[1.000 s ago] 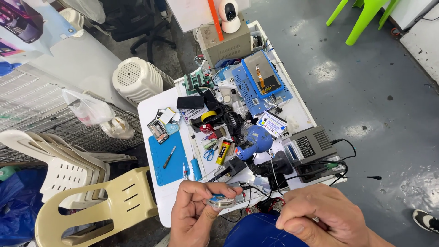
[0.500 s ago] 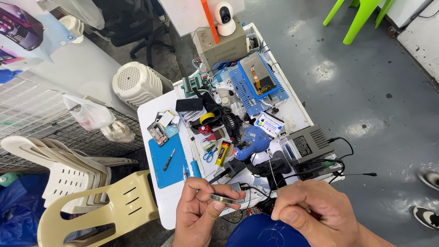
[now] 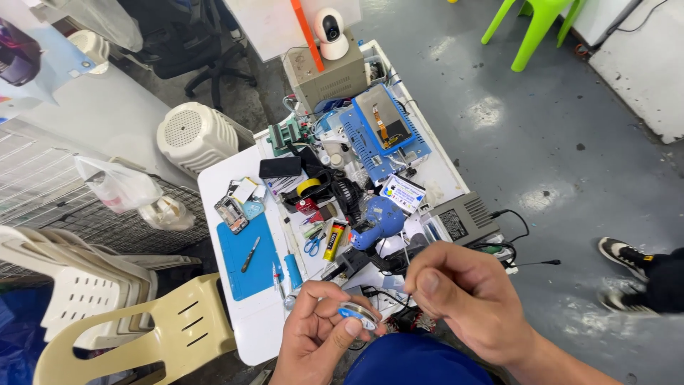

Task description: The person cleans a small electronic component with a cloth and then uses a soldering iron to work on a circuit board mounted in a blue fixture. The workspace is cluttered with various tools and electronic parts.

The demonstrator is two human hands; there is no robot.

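Observation:
My left hand (image 3: 317, 335) pinches a small round spool of solder wire (image 3: 358, 314) between thumb and fingers, low over the near edge of a white work table (image 3: 214, 178). My right hand (image 3: 470, 296) is closed just right of the spool, fingertips pinched together as if on a thin strand; the strand itself is too fine to make out. Both hands hover above a tangle of black cables. A blue cap brim (image 3: 410, 360) cuts off the bottom of the view.
The table holds a blue mat (image 3: 246, 260) with a small tool, phone parts, scissors (image 3: 312, 244), a blue hot-air gun (image 3: 377, 221), a grey power unit (image 3: 459, 222) and a blue tray. Stacked plastic chairs (image 3: 107, 314) stand left, and another person's shoe (image 3: 627, 255) is right.
My right hand has risen and moved closer to the camera, away from the left hand. The left hand now shows the spool more plainly. The view has shifted slightly toward the table.

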